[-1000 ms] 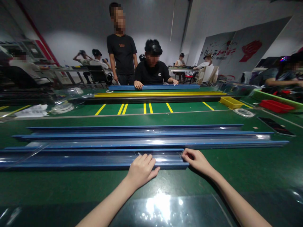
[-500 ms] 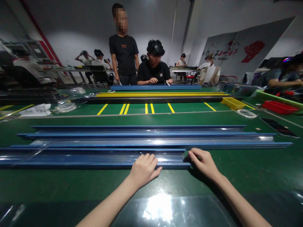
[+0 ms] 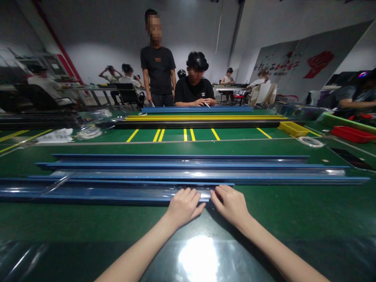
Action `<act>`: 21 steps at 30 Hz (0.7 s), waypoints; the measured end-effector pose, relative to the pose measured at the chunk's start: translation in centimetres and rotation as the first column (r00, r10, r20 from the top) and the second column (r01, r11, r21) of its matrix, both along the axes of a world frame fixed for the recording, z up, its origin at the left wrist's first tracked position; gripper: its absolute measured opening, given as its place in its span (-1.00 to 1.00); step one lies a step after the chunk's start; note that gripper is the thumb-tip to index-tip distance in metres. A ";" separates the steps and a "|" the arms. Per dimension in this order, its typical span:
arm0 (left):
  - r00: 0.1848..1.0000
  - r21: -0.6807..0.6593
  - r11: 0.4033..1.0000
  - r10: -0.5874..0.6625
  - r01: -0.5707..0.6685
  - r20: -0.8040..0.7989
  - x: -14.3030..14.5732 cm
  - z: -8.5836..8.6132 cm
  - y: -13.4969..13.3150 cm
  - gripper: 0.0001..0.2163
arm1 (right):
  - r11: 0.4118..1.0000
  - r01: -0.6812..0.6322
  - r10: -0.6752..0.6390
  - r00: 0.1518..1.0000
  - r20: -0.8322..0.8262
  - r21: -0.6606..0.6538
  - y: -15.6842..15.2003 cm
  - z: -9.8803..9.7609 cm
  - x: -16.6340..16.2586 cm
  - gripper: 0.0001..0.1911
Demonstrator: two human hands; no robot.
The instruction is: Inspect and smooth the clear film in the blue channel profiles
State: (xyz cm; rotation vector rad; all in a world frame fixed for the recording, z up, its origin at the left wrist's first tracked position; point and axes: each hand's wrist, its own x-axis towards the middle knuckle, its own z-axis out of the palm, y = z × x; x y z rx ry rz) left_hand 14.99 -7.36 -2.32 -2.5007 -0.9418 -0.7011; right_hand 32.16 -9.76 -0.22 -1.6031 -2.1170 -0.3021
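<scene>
A long blue channel (image 3: 117, 192) with a shiny clear inner face lies across the green table in front of me. My left hand (image 3: 185, 205) is closed over its near edge close to the right end, fingers inside the trough and thumb on the near side. Just to the right, my right hand (image 3: 230, 203) is at the channel's right end with thumb and fingertips pinched together. Whatever they hold, if anything, is too small or hidden to make out. The two hands almost touch.
More blue channels (image 3: 264, 181) lie parallel just beyond. Farther back are yellow and black bars (image 3: 205, 117), a yellow tray (image 3: 290, 128), a red tray (image 3: 352, 134), a coil (image 3: 310, 141) and a phone (image 3: 351, 158). A co-worker (image 3: 195, 90) sits opposite; another person (image 3: 158, 74) stands beside.
My right hand has moved left, from beyond the channel's right end to over it, closer to my left hand. My left hand stays on the channel. The view has shifted slightly.
</scene>
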 end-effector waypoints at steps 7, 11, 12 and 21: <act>1.000 -0.001 1.000 -0.006 0.006 0.011 0.1 -0.1 0.1 -0.81 | 0.986 -0.019 0.005 0.996 0.086 0.163 1.1 -1.2 -0.6 -0.62; 1.000 -0.001 1.000 -0.007 0.007 0.012 0.0 0.0 0.0 -0.82 | 0.968 -0.053 0.030 0.995 0.097 0.245 1.3 -1.5 -0.4 -0.59; 1.000 -0.002 1.000 -0.006 0.006 0.012 0.0 0.0 0.0 -0.82 | 0.965 -0.055 0.033 0.995 0.092 0.256 1.3 -1.4 -0.4 -0.58; 1.000 0.044 0.999 -0.005 0.004 0.026 0.1 -0.1 0.1 -0.81 | 0.962 -0.002 -0.017 0.998 0.068 0.273 1.3 -1.4 -0.7 -0.57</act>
